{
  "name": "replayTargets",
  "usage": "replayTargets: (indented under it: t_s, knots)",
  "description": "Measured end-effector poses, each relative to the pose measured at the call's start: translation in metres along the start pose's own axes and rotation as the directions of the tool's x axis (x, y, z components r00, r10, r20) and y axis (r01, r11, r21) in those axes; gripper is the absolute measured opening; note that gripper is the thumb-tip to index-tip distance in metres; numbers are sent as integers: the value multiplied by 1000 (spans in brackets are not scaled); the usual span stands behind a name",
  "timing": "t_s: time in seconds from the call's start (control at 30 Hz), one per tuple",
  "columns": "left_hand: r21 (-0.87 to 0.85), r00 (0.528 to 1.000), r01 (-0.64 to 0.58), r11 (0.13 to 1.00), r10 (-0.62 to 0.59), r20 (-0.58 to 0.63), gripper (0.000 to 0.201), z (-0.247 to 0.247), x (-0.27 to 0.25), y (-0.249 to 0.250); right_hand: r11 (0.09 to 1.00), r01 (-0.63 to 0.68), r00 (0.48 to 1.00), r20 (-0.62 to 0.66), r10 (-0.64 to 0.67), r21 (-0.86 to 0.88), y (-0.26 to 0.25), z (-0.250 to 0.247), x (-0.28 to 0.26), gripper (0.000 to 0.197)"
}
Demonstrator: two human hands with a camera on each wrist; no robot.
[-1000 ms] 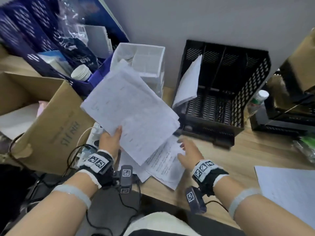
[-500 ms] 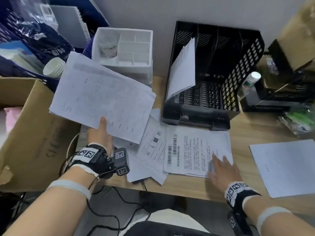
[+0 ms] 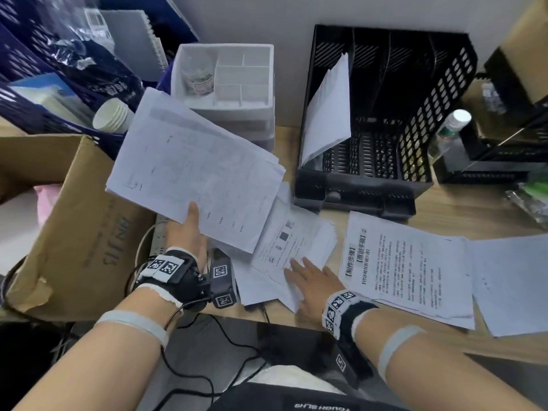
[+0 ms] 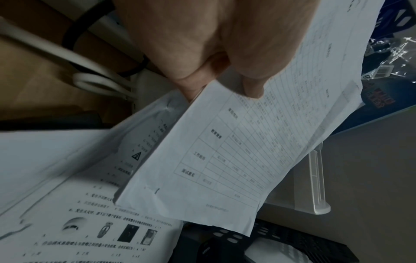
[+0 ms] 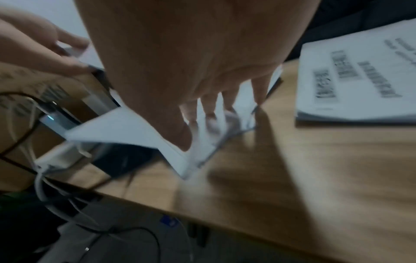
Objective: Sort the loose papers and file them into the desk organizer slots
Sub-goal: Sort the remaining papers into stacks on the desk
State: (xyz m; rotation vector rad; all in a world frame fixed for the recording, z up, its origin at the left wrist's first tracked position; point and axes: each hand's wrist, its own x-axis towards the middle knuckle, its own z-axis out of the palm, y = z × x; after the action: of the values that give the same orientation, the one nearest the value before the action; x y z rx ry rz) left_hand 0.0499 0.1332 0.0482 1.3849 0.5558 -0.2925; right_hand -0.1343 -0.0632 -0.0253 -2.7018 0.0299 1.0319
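Observation:
My left hand (image 3: 189,229) holds a stack of table-printed sheets (image 3: 189,179) raised above the desk's left side. In the left wrist view the thumb and fingers (image 4: 252,89) pinch the stack (image 4: 247,142) at its edge. My right hand (image 3: 308,280) lies flat, fingers spread, on the loose paper pile (image 3: 296,244) at the desk's front. The blurred right wrist view shows its fingertips (image 5: 209,110) pressing that pile (image 5: 139,124). A printed stapled document (image 3: 406,262) lies to the right of the hand. The black slotted organizer (image 3: 415,120) stands behind, with one sheet (image 3: 326,108) leaning in its leftmost slot.
A blank sheet (image 3: 510,280) lies at the far right. An open cardboard box (image 3: 74,218) is on the left, with paper cups (image 3: 109,117) and blue crates behind it. A white compartment tray (image 3: 231,84) and a bottle (image 3: 450,126) flank the organizer. Cables hang off the desk's front edge.
My right hand slid the printed document out to the right, left it there, and came back left onto the loose pile. The left hand kept holding the raised stack.

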Motion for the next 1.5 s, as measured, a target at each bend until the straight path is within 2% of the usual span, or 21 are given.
replayTargets:
  t_s: [0.1,0.2,0.3,0.4,0.43,0.47,0.53,0.6,0.7,0.77,0.93,1.0,1.1,1.2,1.27,1.33,1.4,1.43,1.5]
  knots:
    - [-9,1000,11,1000,-11,-20,24,-4,1,0,996,-78,997,-27,77,-34,30,13,-23,81]
    - [-35,999,9,999,-10,-37,26,-3,0,-2,974,-225,972,-74,223,-19,69,25,-52,69]
    - [-38,999,23,999,-25,-44,34,-3,-3,-5,908,-417,902,-114,417,26,106,35,-77,64]
    - [-40,998,24,999,-26,-53,38,-4,-3,-9,833,-550,828,-95,553,56,123,37,-86,73]
    - [-46,998,22,999,-24,-52,39,-3,-3,-11,832,-550,825,-107,555,69,122,36,-85,78]
    - [-47,998,18,999,-20,-52,41,-3,-4,-12,857,-508,847,-134,515,83,117,35,-82,85]
    - [-11,998,14,1000,-14,-57,46,-3,-6,-15,943,-316,929,-170,329,100,98,36,-76,99]
    - [8,998,13,1000,-13,-55,48,-4,-7,-18,989,-142,983,-113,144,29,75,40,-70,113]
    - [-14,998,31,999,-32,-50,49,-6,-10,-22,988,-69,998,-2,69,-136,54,49,-60,124]
    - [-17,998,47,999,-47,-32,49,-8,-13,-25,979,-82,996,19,87,-185,44,50,-54,120]
    - [-20,999,41,999,-41,-17,46,-10,-20,-31,982,-102,992,51,111,-161,26,35,-56,101]
    - [-21,999,33,999,-33,-11,43,-11,-23,-32,986,-74,995,62,84,-147,23,27,-61,103]
    - [-11,999,31,999,-31,-6,44,-13,-25,-33,989,-79,997,-2,79,-126,25,21,-61,103]
    - [-9,999,34,999,-33,2,47,-14,-28,-36,990,-134,989,-66,131,-49,31,14,-64,77]
    - [-5,999,30,1000,-30,22,46,-14,-30,-37,993,-119,979,-165,119,9,34,4,-66,59]
    - [-4,999,27,1000,-26,44,44,-14,-31,-39,996,-87,953,-292,79,-15,41,-9,-66,54]
    - [14,998,19,1000,-20,54,43,-16,-30,-41,996,-82,898,-432,86,28,47,-27,-67,42]
    - [18,998,15,1000,-16,54,42,-16,-30,-42,993,-57,847,-522,101,100,50,-38,-70,32]
    - [54,1000,-4,999,3,31,40,-19,-27,-45,946,96,696,-701,159,309,57,-59,-76,17]
